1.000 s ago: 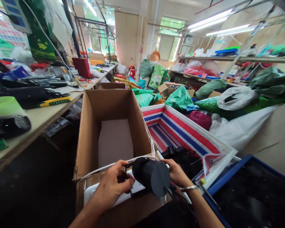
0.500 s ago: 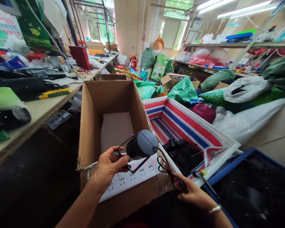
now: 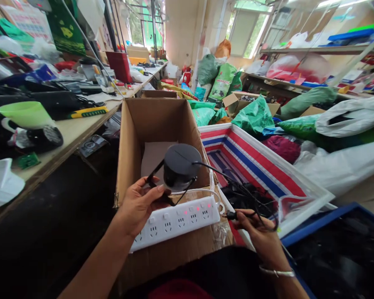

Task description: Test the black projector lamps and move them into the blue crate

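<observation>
My left hand [image 3: 140, 205] grips the U-shaped bracket of a black cylindrical device [image 3: 181, 166], which looks like a small lamp. It is held above the near end of an open cardboard box [image 3: 127, 153]. A black power cord [image 3: 213, 168] runs from its back to the right. Pinched in my right hand [image 3: 258, 228] is the plug [image 3: 231, 215] on that cord, with loops of cord around the fingers. Just left of the plug, a white power strip [image 3: 177, 222] with several sockets and red lights lies across cardboard.
Right of the box stands a white-framed bin [image 3: 252, 164] with striped lining and dark items inside. A blue crate [image 3: 318, 224] sits nearer on the right. The left workbench [image 3: 77, 128] carries a green cup [image 3: 26, 114], a yellow-green cutter [image 3: 89, 112] and clutter.
My right hand has moved up along the cord and now holds its plug beside the power strip. The device's rounded back has turned and darkened. The view has swung left.
</observation>
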Available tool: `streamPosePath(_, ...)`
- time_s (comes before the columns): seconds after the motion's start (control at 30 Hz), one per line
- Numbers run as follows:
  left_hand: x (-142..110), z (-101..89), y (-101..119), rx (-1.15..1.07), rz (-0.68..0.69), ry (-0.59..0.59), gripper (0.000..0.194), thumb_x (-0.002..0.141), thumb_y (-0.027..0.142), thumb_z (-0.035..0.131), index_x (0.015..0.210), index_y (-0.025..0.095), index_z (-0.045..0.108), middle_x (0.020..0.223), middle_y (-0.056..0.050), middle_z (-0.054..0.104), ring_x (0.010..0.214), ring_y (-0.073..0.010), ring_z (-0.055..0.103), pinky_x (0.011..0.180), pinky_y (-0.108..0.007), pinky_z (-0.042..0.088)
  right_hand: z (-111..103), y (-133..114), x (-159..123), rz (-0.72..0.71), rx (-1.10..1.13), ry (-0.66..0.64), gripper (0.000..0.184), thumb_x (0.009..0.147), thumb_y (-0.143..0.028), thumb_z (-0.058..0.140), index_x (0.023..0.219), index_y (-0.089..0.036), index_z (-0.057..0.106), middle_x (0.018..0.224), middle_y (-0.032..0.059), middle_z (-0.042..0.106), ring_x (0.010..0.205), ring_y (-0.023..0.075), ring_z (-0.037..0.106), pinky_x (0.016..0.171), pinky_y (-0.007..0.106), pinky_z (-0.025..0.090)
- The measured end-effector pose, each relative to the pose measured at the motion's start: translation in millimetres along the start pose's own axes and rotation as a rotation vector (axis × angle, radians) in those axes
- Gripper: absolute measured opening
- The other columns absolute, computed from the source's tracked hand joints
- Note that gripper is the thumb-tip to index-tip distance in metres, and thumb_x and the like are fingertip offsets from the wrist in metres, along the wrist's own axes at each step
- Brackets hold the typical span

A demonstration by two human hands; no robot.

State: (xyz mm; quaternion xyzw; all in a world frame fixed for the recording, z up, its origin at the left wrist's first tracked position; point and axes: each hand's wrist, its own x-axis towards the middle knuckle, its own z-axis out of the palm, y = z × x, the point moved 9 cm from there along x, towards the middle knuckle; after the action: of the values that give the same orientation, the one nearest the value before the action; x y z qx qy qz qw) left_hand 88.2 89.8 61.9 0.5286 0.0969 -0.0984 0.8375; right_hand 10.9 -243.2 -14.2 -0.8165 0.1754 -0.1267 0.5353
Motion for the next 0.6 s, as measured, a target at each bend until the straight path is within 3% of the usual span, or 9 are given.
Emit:
streamPosePath(0.1,0.8,-6.0,9.4,-0.049,0.033,0.028,0.051,0.050,0.025,0.088,0.087,0.016,0.053,0.065,-0.001,0.071,0.060,-0.0175,0.067,0.055,-0.032,0.060,45.1,-18.1,-9.7,0.015,0.188,-0.182,0.041,0.070,-0.049,0.069,0.094,-0.016,0.064,0.074,0.0085,0.073,0.069,0.0238,0.071,0.067,0.037,0.059)
streamPosePath(0.17,0.2,-10.2,11.9,-0.053,0.043,0.044,0.051,0.050,0.024,0.088,0.086,0.015,0.053,0.064,-0.002,0.070,0.059,-0.0177,0.067,0.054,-0.032,0.060,60.1,-21.7,-11.4,-0.007,0.234,-0.168,0.039,0.070,-0.047,0.069,0.091,-0.015,0.062,0.076,0.0085,0.073,0.070,0.0236,0.071,0.067,0.039,0.060)
streamPosePath(0.27,-0.8,-16.9,9.8,-0.063,0.029,0.053,0.050,0.052,0.022,0.087,0.088,0.016,0.053,0.065,-0.001,0.070,0.059,-0.0187,0.067,0.052,-0.033,0.059,65.6,-20.5,-8.6,-0.061,0.171,-0.126,0.035,0.072,-0.046,0.067,0.088,-0.015,0.062,0.077,0.0082,0.071,0.069,0.0223,0.070,0.066,0.037,0.059)
streamPosePath(0.4,1.5,-25.8,5.1,-0.086,0.027,0.067,0.049,0.054,0.021,0.086,0.090,0.015,0.053,0.067,-0.002,0.071,0.061,-0.0185,0.067,0.051,-0.031,0.059,64.6,-25.9,-5.5,-0.161,0.032,-0.178,0.027,0.075,-0.039,0.067,0.086,-0.015,0.065,0.078,0.0078,0.068,0.068,0.0205,0.068,0.065,0.035,0.057)
streamPosePath(0.6,10.7,-29.7,-0.9,-0.122,0.042,0.046,0.047,0.057,0.020,0.084,0.092,0.016,0.053,0.068,-0.002,0.071,0.065,-0.0187,0.068,0.054,-0.031,0.059,72.6,-64.1,-20.1,-0.553,-0.325,-0.080,0.013,0.084,-0.029,0.058,0.088,-0.018,0.063,0.082,0.0068,0.066,0.077,0.0196,0.066,0.069,0.033,0.054)
